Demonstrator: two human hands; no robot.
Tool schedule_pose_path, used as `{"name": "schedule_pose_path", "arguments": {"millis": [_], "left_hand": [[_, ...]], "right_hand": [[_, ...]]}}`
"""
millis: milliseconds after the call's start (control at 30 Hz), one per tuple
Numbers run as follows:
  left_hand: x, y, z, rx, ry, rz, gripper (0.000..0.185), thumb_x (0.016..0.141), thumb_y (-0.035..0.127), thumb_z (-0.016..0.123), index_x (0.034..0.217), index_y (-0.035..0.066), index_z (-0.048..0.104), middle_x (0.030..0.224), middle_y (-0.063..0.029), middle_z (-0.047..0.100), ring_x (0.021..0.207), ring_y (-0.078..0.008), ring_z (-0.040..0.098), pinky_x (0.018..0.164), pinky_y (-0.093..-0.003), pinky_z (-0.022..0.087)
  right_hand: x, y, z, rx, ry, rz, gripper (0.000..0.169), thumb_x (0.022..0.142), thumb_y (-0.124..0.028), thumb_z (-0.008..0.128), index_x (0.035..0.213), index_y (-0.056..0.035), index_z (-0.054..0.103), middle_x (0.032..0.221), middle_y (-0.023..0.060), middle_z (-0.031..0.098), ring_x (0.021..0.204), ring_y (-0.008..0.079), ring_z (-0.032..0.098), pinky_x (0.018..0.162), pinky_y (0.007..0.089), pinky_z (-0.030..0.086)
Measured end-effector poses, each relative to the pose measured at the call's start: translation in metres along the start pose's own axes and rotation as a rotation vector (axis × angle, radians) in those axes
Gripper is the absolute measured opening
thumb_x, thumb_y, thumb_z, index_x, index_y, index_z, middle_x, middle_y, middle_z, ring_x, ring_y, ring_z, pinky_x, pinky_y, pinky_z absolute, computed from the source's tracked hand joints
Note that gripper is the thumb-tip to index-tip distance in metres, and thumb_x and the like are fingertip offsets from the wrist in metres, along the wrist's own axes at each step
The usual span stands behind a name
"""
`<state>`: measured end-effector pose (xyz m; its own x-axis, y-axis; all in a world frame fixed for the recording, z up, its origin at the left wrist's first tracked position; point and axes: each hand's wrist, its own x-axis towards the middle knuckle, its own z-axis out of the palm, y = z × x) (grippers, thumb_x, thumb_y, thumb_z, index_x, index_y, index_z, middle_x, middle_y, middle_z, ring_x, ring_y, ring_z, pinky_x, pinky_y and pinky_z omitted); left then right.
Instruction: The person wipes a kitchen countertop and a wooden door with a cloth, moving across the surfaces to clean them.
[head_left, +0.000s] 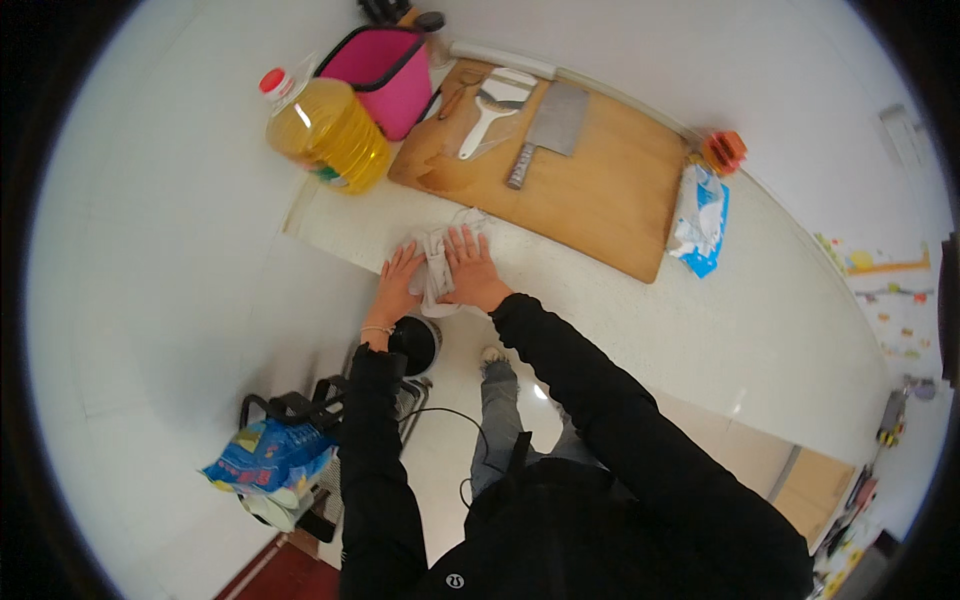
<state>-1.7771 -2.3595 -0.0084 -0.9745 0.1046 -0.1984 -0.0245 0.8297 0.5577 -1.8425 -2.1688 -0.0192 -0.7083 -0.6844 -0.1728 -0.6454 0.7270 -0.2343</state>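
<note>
A pale, folded cloth (437, 274) lies at the near edge of the white countertop (585, 277), part of it hanging over the edge. My right hand (472, 270) rests palm down on the cloth's right side, fingers spread. On the other side my left hand (399, 281) presses flat against the left part, its thumb beside the fold. Both hands touch the cloth without the fingers closing round it. Just beyond is a wooden cutting board (615, 187) bearing a cleaver (559, 120), a white-handled scraper or peeler (487, 120) and scissors (454, 97).
At the back left stand a big bottle of yellow oil (330, 135) and a pink bin (394, 82). A wipes pack (701, 217) and an orange object (724, 152) lie right of the board. Below the counter are a black bin (414, 345) and a rack with a blue bag (274, 457).
</note>
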Motion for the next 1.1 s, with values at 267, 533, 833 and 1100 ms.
{"name": "schedule_pose_path", "arguments": {"millis": [267,533,833,1100], "left_hand": [[0.006,0.017,0.052,0.158,0.070,-0.102,0.051,0.081,0.025,0.061,0.131,0.016,0.056,0.153,-0.0126,0.032,0.140,-0.0402,0.026,0.107,-0.0638,0.024],[0.002,0.214,0.168,0.114,0.010,0.276,0.060,0.083,0.051,0.063,0.131,0.016,0.057,0.151,-0.0153,0.034,0.140,-0.0398,0.028,0.107,-0.0627,0.023],[0.009,0.490,0.324,0.098,-0.315,0.750,0.063,0.082,0.050,0.063,0.137,0.020,0.051,0.153,-0.0139,0.031,0.142,-0.0363,0.023,0.113,-0.0564,0.016],[-0.008,0.577,0.401,0.202,-0.390,0.908,0.054,0.085,0.025,0.061,0.137,0.020,0.048,0.155,-0.0102,0.027,0.143,-0.0352,0.021,0.113,-0.0560,0.019]], "right_hand": [[-0.072,0.016,0.003,0.090,0.126,-0.042,0.080,0.085,-0.059,0.053,0.139,0.0006,0.043,0.155,0.0157,0.023,0.146,0.0325,0.012,0.115,0.0499,0.012],[-0.278,0.158,0.012,0.190,0.327,0.184,0.072,0.086,-0.050,0.058,0.135,0.0012,0.046,0.154,0.0132,0.028,0.144,0.0291,0.021,0.117,0.0464,0.015],[-0.567,0.268,0.019,0.185,0.366,0.934,0.081,0.089,-0.051,0.054,0.144,0.0046,0.031,0.155,0.0150,0.025,0.145,0.0308,0.016,0.116,0.0471,0.014],[-0.640,0.288,0.040,0.098,0.237,1.230,0.080,0.088,-0.052,0.054,0.143,0.0038,0.035,0.153,0.0162,0.027,0.143,0.0341,0.020,0.113,0.0510,0.021]]}}
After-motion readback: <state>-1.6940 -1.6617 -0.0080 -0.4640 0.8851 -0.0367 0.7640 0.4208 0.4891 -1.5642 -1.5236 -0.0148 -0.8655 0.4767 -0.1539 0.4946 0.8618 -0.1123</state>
